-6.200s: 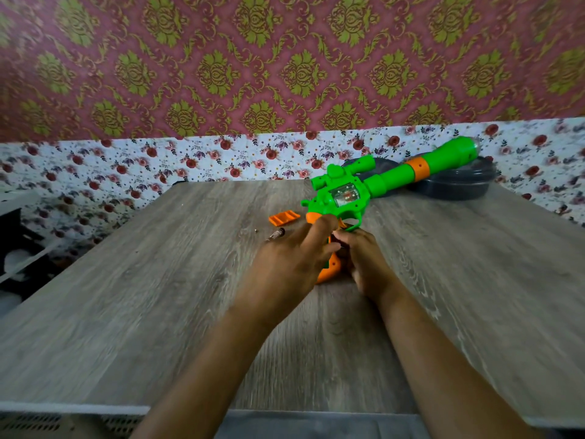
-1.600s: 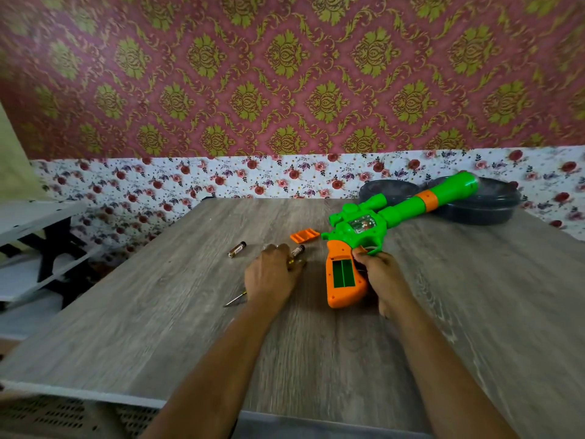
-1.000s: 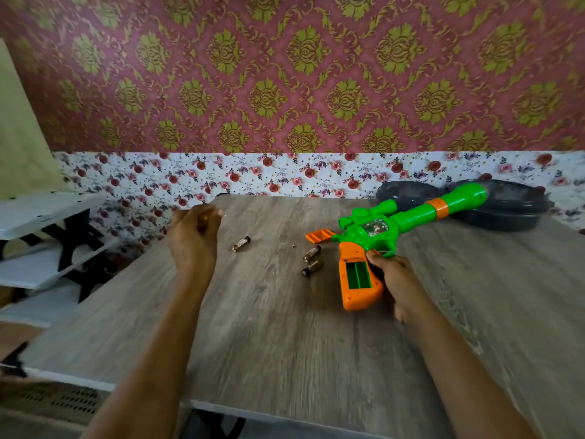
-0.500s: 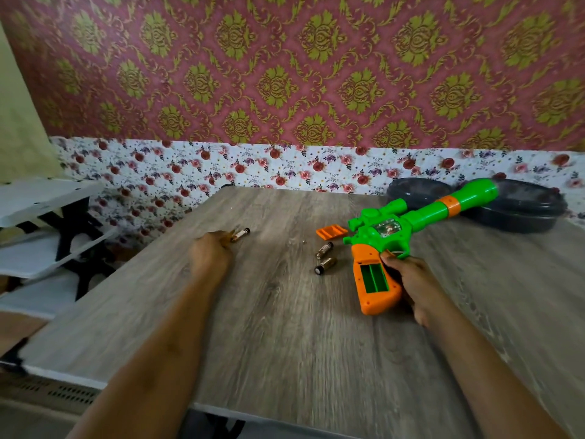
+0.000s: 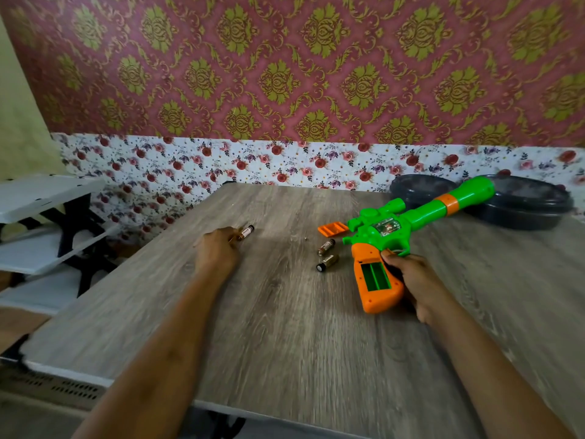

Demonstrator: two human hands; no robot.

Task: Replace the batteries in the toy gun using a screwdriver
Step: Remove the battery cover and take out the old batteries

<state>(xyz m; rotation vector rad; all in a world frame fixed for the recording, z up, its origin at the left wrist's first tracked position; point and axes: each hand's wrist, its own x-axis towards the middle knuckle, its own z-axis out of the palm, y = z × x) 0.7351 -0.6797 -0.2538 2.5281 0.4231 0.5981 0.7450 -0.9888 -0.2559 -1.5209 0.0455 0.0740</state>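
A green and orange plastic toy gun [image 5: 386, 228] lies right of centre on a grey wood-grain table [image 5: 285, 327], its empty battery bay facing up. The right hand [image 5: 411, 280] grips its orange handle. Left of centre, the left hand [image 5: 217, 251] curls against a small brown battery [image 5: 246, 232]; whether it grips cannot be told. Two loose batteries [image 5: 326, 247] and an orange ribbed cover [image 5: 332, 229] lie between.

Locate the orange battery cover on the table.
In the head view, the orange battery cover lies on the table, right of centre, just left of the green body of the toy gun and beyond the two loose batteries.
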